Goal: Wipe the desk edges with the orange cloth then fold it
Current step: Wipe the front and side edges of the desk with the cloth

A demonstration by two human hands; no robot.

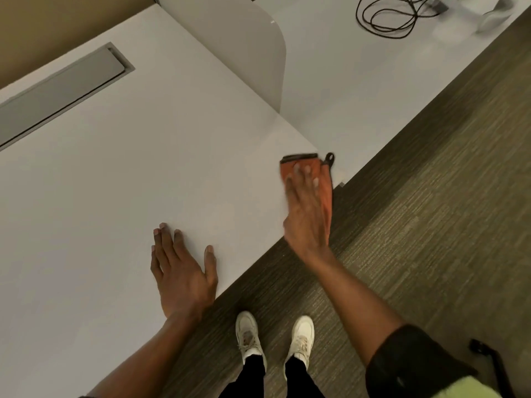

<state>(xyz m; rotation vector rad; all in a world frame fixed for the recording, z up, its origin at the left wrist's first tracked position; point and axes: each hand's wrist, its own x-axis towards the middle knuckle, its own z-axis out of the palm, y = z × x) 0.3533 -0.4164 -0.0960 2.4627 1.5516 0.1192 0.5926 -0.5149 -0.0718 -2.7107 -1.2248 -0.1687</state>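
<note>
Orange cloth (pixel 313 179) lies at the desk (pixel 143 173) corner, on its edge — right hand (pixel 307 214) pressed flat on it, fingers spread. Left hand (pixel 184 271) rests open on the desk, well apart.

A coiled black cable (pixel 388 17) lies at the top right of the frame on a neighbouring white surface (pixel 359 70), with a blurred pale object (pixel 474 15) just beside it at the top right corner. A curved white divider panel (pixel 258 53) stands upright at top centre. At the upper left, a long grey cable-tray lid (pixel 57 93) sits recessed and runs diagonally. Dark striped carpet (pixel 416 196) fills the right side and the lower middle — on it, at bottom centre, stand two white sneakers (pixel 273 334) below black trouser legs (pixel 273 377). A black strap-like object (pixel 485 351) shows at the lower right, too cropped to identify.
</note>
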